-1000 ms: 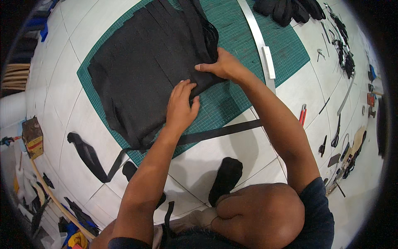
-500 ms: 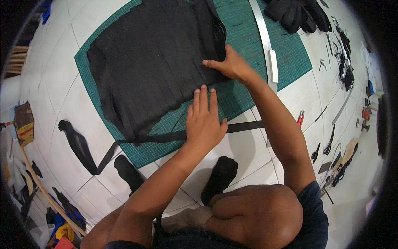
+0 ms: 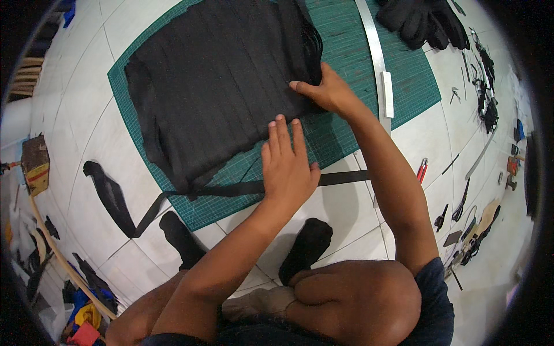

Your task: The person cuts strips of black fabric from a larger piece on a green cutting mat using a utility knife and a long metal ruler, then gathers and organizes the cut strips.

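Observation:
A wide bundle of black webbing straps [image 3: 213, 81], laid side by side, covers much of a green cutting mat [image 3: 412, 92] on the floor. My left hand [image 3: 287, 164] lies with fingers stretched out, its fingertips at the bundle's near edge. At the bundle's right end, my right hand [image 3: 332, 92] has its thumb on top and its fingers spread around the corner, partly hidden behind the straps. One loose black strap [image 3: 231, 189] runs under my left hand along the near side of the mat and trails onto the tiles at the left.
A metal ruler [image 3: 375, 49] with a white block [image 3: 388, 95] lies on the mat's right side. Beyond it are more bundled black straps [image 3: 415, 20]. A red cutter knife [image 3: 423, 170] rests on the tiles. Tools and scraps line the far right; a broom [image 3: 36, 167] is at left.
Both hands keep nearly the same place on the bundle. The whole view has shifted slightly, with the mat and straps a little further right.

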